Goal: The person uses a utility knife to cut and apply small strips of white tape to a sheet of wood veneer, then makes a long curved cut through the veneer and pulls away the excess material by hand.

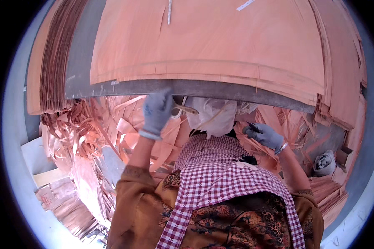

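My left hand (158,110), in a grey-blue glove, is at the front edge of a dark work table (220,88). Motion blurs its fingers, so I cannot tell whether they grip anything. A large sheet of pinkish wood veneer (212,41) lies on the table, its near edge uneven and split in places. My right hand (265,137), gloved alike, is closed around a small dark tool (252,128), low and to the right, apart from the table. Its exact kind is hidden by the fingers. A tan wooden handle (188,109) sticks out below the table edge, right of my left hand.
Tangled veneer strips (83,133) cover the floor under the table. Veneer stacks stand at the left (60,54) and right (340,58). A white plastic bag (214,116) hangs in front of me. A wrapped bundle (324,162) sits at the lower right.
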